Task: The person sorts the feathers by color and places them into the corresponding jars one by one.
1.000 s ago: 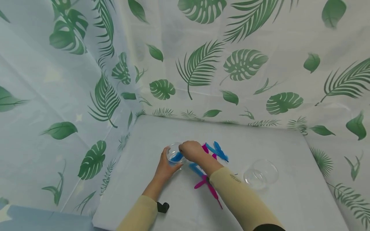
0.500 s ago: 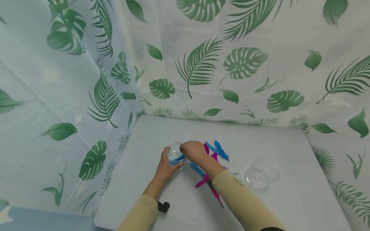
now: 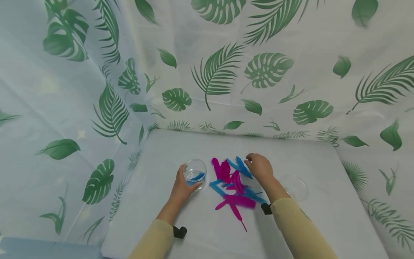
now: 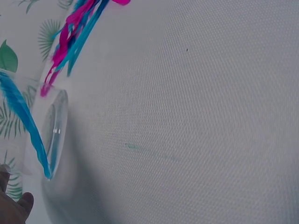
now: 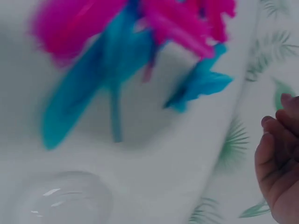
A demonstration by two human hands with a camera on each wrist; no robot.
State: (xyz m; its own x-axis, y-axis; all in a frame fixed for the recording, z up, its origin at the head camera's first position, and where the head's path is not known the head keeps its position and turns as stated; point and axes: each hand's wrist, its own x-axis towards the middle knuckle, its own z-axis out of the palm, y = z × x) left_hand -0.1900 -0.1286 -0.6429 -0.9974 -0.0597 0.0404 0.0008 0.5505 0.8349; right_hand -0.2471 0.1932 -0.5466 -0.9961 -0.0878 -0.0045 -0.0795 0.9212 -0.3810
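My left hand grips a clear plastic cup with thumb and fingers around its side. Inside the cup lies a blue feather, leaning against the wall in the left wrist view. A loose pile of magenta feathers and blue feathers is spread on the table to the right of the cup. Just right of the upper blue feathers hovers my right hand. Its fingers bend loosely and hold nothing, as the right wrist view also shows.
A second clear container stands on the white table, partly behind the right forearm. Leaf-printed sheets rise along the table's back and sides.
My right hand has left the cup's mouth and moved right, past the feather pile, which is now uncovered. The left hand still holds the cup in nearly the same place.
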